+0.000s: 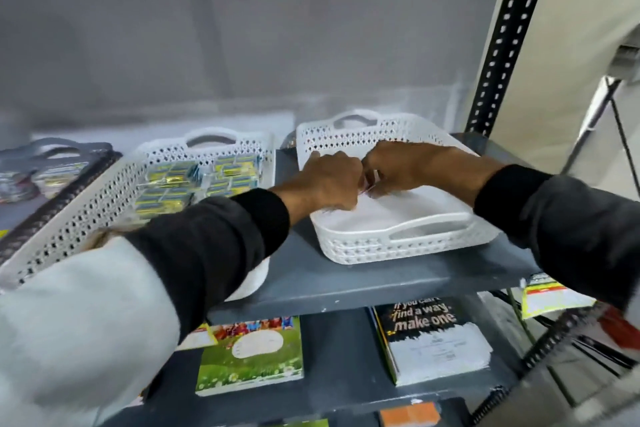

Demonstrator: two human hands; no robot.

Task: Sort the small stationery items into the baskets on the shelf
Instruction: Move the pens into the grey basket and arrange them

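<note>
Two white perforated baskets stand on the grey shelf [332, 274]. The left basket [86, 211] holds several small yellow-and-blue packets [194, 180]. The right basket [408, 236] shows only its bare white floor. Both my hands reach into the right basket and meet over its middle. My left hand [329, 184] and my right hand [408, 166] have their fingers curled together around something small and pinkish [366, 185], which the fingers mostly hide. Which hand grips it I cannot make out.
A dark grey basket [45, 166] with packets sits at the far left. A black perforated upright [502, 42] borders the shelf on the right. On the lower shelf lie a green notebook [249, 354] and a black-and-white one [433, 336]; more packs hang at the right.
</note>
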